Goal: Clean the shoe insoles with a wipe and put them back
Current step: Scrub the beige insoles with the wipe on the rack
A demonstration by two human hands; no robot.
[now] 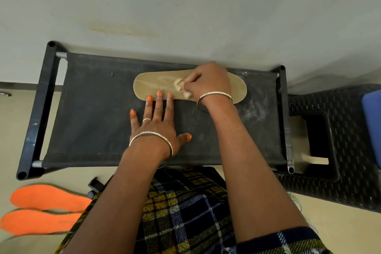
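- One tan, mesh-textured insole (156, 84) lies on the black worktop (99, 119).
- Right hand (210, 80) pinches one crumpled wipe (179, 86) on it; left hand (158, 121), fingers straight, presses its edge.
- Two orange insoles (47, 197) lie on the floor (12, 130).

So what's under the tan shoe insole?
The flat tan shoe insole lies on a dusty black fabric rack shelf. The shelf patch beneath it and its underside are covered; the right hand, gripping a crumpled beige wipe, hides part of it.

A dusty black fabric worktop (103, 119) stands against a stained pale wall (185, 6). A black woven stool (350, 171) sits beside its right end, near a blue object (373, 126).
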